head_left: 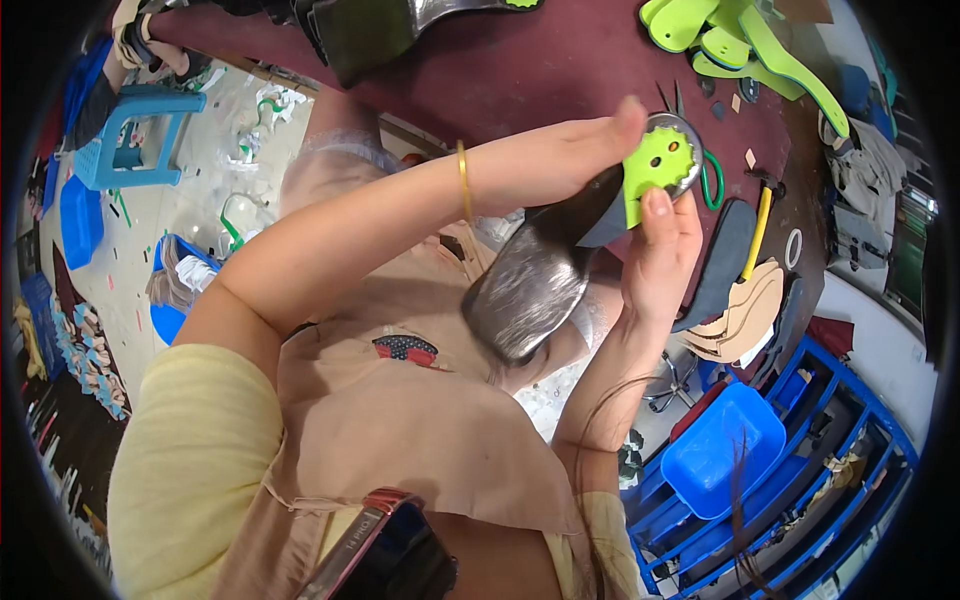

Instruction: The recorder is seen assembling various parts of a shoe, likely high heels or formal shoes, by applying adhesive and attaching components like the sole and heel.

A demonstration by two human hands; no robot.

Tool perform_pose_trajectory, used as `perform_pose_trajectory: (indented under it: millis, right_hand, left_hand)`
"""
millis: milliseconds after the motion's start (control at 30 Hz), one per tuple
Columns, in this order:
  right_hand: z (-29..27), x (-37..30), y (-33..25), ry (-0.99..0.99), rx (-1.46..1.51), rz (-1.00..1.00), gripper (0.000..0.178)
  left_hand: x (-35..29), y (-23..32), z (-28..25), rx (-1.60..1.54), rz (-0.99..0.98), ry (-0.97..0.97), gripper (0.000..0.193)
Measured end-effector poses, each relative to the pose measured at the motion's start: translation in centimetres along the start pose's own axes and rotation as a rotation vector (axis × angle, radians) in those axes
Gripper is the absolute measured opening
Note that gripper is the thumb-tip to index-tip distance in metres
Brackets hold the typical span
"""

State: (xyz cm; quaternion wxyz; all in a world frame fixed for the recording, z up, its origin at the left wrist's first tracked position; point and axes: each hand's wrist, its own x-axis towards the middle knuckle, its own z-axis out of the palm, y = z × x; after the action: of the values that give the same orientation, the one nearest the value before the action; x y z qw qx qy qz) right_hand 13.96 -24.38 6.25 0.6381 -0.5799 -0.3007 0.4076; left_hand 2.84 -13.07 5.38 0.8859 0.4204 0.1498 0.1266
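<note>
— How many hands are you seeing at work?

— Two: the left hand (560,160) and the right hand (665,255), both gripping one shoe (545,275) with one green insole (655,165) showing at its heel.

— And what is lying on the table (520,70)?

— At one o'clock I am counting about four more green insoles (735,40), though they are overlapping. At three o'clock one hammer (757,225) is lying.

— Anything else?

— One blue stool (130,135) is standing at ten o'clock, one blue tub (720,450) is sitting at five o'clock.
</note>
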Motion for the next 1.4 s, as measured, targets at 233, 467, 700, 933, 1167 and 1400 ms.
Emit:
perform_pose_trajectory:
  millis: [233, 467, 700, 933, 1167, 1400]
  right_hand:
    - [-1.8, 0.2, 0.5, -0.242, 0.154, -0.004, 0.034]
    - [-0.5, 0.3, -0.6, -0.005, -0.063, -0.05, 0.036]
    - [-0.8, -0.4, 1.0, 0.077, -0.229, -0.054, 0.035]
    - [2.2, -0.3, 1.8, 0.225, -0.795, -0.46, 0.029]
    - [0.9, -0.3, -0.6, 0.266, -0.253, -0.096, 0.015]
    - [-1.3, 0.3, 2.1, -0.127, 0.321, 0.063, 0.061]
  left_hand:
    - [-0.3, -2.4, -1.8, 0.327, 0.265, -0.076, 0.036]
    - [-0.4, -2.5, -0.7, 0.12, 0.234, -0.086, 0.034]
    - [0.5, -3.9, -1.1, 0.102, 0.267, 0.205, 0.031]
    - [0.1, -3.2, -1.5, 0.062, 0.221, 0.33, 0.031]
    - [-0.4, -3.2, -0.8, -0.061, 0.189, 0.211, 0.031]
    - [-1.6, -4.2, 0.6, 0.107, -0.109, -0.308, 0.086]
